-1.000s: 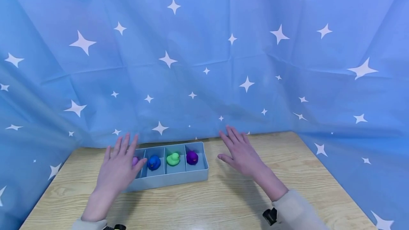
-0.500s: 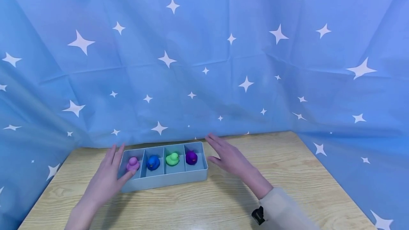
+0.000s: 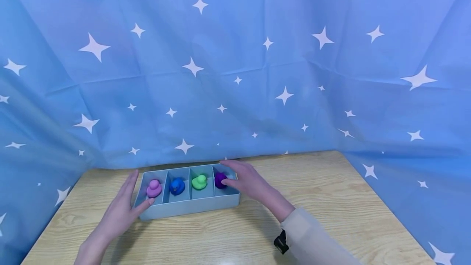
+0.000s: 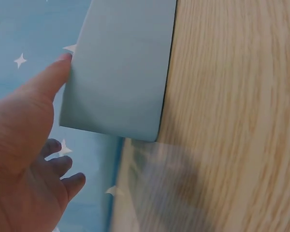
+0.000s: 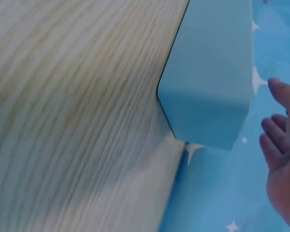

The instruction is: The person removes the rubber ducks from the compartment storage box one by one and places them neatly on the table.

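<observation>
A light blue box (image 3: 195, 206) with several compartments stands on the table. From left to right, its compartments hold a pinkish-purple rubber duck (image 3: 154, 189), a blue one, a light green rubber duck (image 3: 200, 182) and a dark purple rubber duck (image 3: 220, 180). My left hand (image 3: 117, 215) is at the box's left end, fingers spread, thumb by the front rim; the left wrist view shows the thumb beside the box wall (image 4: 121, 72). Over the right end reaches my right hand (image 3: 250, 181), its thumb in front of the dark purple duck. Whether it touches anything cannot be told.
The wooden table (image 3: 206, 240) runs on in front of the box and to its right. Behind and at both sides hangs a blue cloth (image 3: 235, 56) with white stars, close to the table's back edge.
My right hand has moved left and down, from beside the box to over its right end. My left hand has drawn back left, uncovering the pinkish-purple duck. The box has stayed put.
</observation>
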